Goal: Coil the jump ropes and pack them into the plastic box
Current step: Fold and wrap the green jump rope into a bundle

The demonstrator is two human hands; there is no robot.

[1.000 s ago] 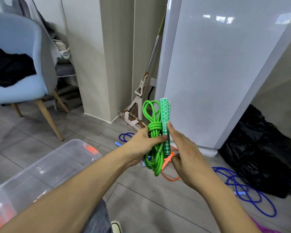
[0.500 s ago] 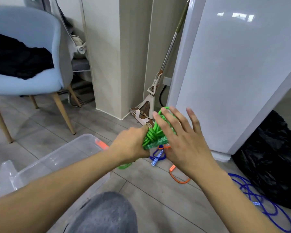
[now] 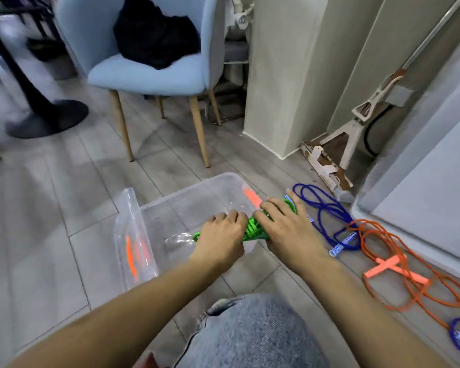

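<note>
The green jump rope [image 3: 252,229] was a tight coiled bundle of bright braided cord, mostly hidden between the two hands, with a short loop end poking out on the left side. It sat over the near right edge of the clear plastic box [image 3: 186,200], which stood open on the grey floor with an orange latch on its far rim; whether the bundle touched the box could not be told. The left hand [image 3: 221,240] was curled round the bundle's left part, knuckles up, gripping it. The right hand [image 3: 284,227] lay over the right part, fingers [image 3: 270,211] stretched forward and bent slightly over the cord, pressing on it.

Half a second before, the bundle was held up in front of the white cabinet; both hands had since brought it down to the box, and the view had swung left and downward.

The clear lid [image 3: 133,235] leaned against the box's left side. On the floor to the right lay a loose blue jump rope [image 3: 322,208] and, nearer, an orange jump rope [image 3: 398,269] with crossed handles. A light blue chair [image 3: 154,73] stood beyond.
</note>
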